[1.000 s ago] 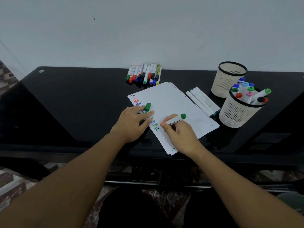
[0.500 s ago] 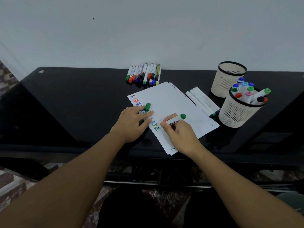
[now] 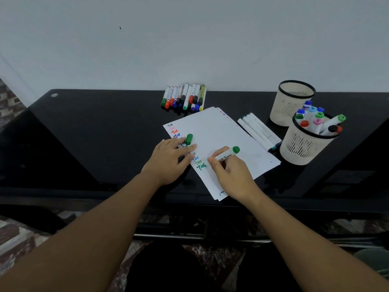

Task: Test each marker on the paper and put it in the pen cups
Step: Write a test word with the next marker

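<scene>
Right hand [image 3: 233,173] pinches the green marker [image 3: 227,154], tip down, to write on the paper [image 3: 227,131]. Left hand [image 3: 170,159] pins the sheet flat, cap [image 3: 188,139] held between its fingers

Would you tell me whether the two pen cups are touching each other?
Cannot tell. In the head view the full cup overlaps the empty cup behind it, hiding any contact or gap.

We take the paper [image 3: 221,135] as our mark, lying on the table [image 3: 94,133]. Behind it sits a row of markers [image 3: 184,98]. To its right lie loose pens [image 3: 257,130], then the near cup [image 3: 305,146] holding markers, with the far cup [image 3: 291,104] behind that.
</scene>
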